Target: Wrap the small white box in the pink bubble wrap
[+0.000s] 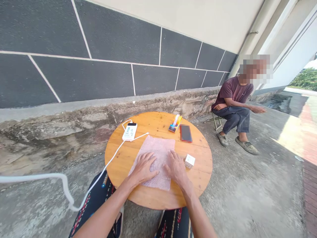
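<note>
A sheet of pinkish bubble wrap (159, 148) lies flat on the round wooden table. My left hand (144, 168) rests on its left part, fingers spread and palm down. On the right edge of the sheet lies my right hand (176, 167), also flat with fingers stretched out. Neither hand grips anything. Just right of my right hand stands a small white box (190, 161). Beyond it are a phone-like dark slab with a red edge (186, 133), partly pixelated, and a tape dispenser (175, 123) with a roll of tape.
On the table's (119, 162) left side sits a white power bank-like device (130, 131) with a white cable (109, 162) trailing off left. A tiled wall (104, 76) runs behind. At the right, another person (234, 105) sits on a folding stool.
</note>
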Demonstrator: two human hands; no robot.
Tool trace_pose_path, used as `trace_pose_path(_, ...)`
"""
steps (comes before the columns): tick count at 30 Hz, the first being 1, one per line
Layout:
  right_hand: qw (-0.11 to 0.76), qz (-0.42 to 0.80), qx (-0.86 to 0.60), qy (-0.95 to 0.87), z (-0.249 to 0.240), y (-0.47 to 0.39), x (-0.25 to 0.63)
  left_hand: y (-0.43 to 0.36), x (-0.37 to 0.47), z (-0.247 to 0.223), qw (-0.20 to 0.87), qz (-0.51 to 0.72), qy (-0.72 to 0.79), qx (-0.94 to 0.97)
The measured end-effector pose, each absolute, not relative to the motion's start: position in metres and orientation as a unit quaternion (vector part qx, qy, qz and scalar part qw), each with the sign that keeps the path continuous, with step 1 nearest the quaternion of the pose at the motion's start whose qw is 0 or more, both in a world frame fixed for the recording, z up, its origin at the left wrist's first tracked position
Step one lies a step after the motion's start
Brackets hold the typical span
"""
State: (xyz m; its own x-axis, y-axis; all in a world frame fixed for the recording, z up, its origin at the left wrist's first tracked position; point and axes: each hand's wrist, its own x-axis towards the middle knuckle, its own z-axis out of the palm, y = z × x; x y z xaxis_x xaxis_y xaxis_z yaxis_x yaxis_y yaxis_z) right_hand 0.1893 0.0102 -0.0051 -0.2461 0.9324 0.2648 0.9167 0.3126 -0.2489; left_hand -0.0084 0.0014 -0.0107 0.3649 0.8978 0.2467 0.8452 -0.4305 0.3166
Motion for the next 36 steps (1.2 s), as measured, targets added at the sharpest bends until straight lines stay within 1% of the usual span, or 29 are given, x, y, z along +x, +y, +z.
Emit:
trace_pose_path(4,0.155,-0.035,-0.563,-0.811,0.017,0.014,0.172,0.001,-0.008,-0.009,0.072,0.192,0.529,0.823)
trace_pose_path(6,0.135,-0.042,-0.554,-0.820,0.021,0.021,0.165,0.000,-0.008,-0.008,0.078,0.191,0.531,0.822)
trace_pose_path(8,0.108,-0.038,-0.584,-0.803,0.021,0.029,0.163,0.000,-0.009,-0.007,0.084,0.189,0.531,0.822)
trace_pose_path(12,0.086,-0.015,-0.623,-0.777,0.017,0.040,0.171,0.001,-0.011,-0.007,0.094,0.174,0.527,0.826)
trace_pose_path(15,0.088,0.014,-0.614,-0.784,0.017,0.043,0.180,0.001,-0.011,-0.010,0.105,0.164,0.530,0.825)
trace_pose_path(22,0.062,0.111,-0.560,-0.819,0.018,0.052,0.196,0.000,-0.012,-0.014,0.124,0.142,0.526,0.829)
trace_pose_path(25,0.052,0.126,-0.560,-0.817,0.023,0.053,0.194,-0.001,-0.013,-0.015,0.121,0.141,0.519,0.835)
trace_pose_path(29,0.054,0.082,-0.571,-0.815,0.038,0.043,0.200,-0.001,-0.014,-0.016,0.108,0.150,0.516,0.836)
trace_pose_path(32,0.064,0.040,-0.592,-0.802,0.049,0.030,0.223,-0.001,-0.014,-0.016,0.109,0.156,0.516,0.835)
trace_pose_path(36,0.055,0.026,-0.646,-0.761,0.053,0.015,0.255,0.000,-0.014,-0.016,0.114,0.156,0.515,0.835)
